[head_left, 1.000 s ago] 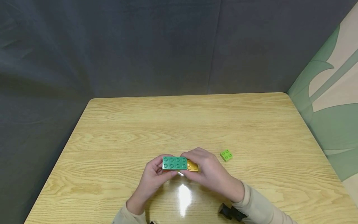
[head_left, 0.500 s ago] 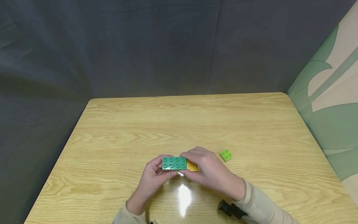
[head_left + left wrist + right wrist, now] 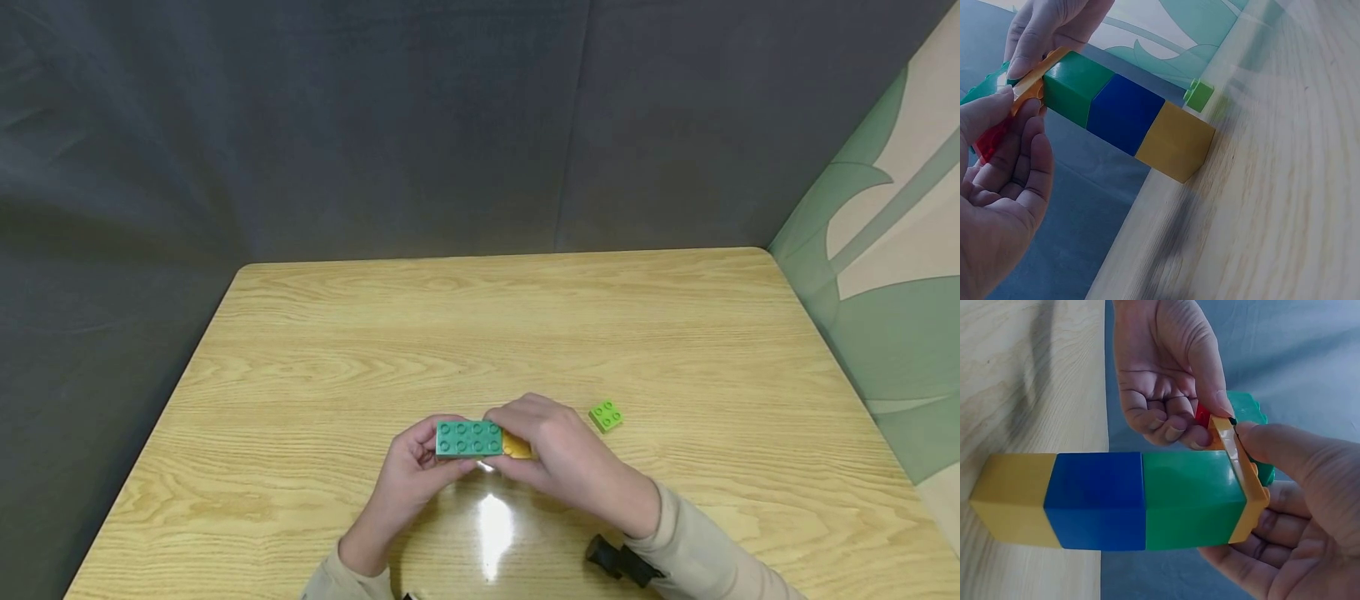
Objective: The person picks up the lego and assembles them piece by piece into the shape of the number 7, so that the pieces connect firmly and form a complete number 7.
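Seven toy bricks (image 3: 1125, 114) were visible: six in one assembly (image 3: 1116, 506) and one loose. The assembly showed one yellow block (image 3: 1017, 500), one blue block (image 3: 1094, 500), one green block (image 3: 1194, 503), one orange piece (image 3: 1247, 515), one red piece (image 3: 992, 140) and one green eight-stud brick (image 3: 469, 439). The loose one was a single lime brick (image 3: 606, 417) with four studs, on one tabletop (image 3: 480, 333). There were two hands, one left hand (image 3: 416, 467) and one right hand (image 3: 558, 446), two sleeves (image 3: 712, 550), and one black device (image 3: 618, 560) at the right. One dark cloth (image 3: 412, 125) hung at the far side.
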A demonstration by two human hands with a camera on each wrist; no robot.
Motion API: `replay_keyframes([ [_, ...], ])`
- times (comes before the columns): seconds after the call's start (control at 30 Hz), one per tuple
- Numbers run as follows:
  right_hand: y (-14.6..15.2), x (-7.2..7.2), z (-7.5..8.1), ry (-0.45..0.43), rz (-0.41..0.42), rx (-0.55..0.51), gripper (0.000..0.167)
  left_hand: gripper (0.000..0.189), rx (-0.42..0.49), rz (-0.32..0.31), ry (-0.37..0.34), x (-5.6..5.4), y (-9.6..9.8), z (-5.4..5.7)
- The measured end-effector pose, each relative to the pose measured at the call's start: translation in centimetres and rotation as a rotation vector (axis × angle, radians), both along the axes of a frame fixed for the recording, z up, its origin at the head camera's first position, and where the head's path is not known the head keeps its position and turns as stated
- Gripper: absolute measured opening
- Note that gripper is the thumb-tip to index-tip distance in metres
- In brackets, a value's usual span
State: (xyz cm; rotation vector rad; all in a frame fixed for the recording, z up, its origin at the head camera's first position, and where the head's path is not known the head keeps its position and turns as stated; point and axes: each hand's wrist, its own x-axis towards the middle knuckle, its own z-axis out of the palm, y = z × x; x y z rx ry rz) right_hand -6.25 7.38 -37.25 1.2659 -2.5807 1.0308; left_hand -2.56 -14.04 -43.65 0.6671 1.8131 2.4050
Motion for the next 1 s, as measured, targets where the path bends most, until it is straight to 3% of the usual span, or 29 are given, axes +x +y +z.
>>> replay_keyframes([
  [0.23,-0.17,0.02,0.24,0.048,-0.019,0.037,0.034,0.038,-0.043,0.029,-0.049,0.12,-0.02,0.06],
  [0.43,-0.13,-0.07,0.55,0.076,-0.008,0.080,0.034,0.038,-0.042,0.016,-0.036,0.10,0.02,-0.06],
  [0.8,0.23,0.03,0.64,-0.003,0.009,0.072,0.050,0.040,-0.055,0.024,-0.040,0.14,0.02,-0.08],
  [1.0,0.21,0.03,0.45,-0.007,0.009,0.031,0.037,0.039,-0.036,0.011,-0.019,0.08,0.00,0.02],
])
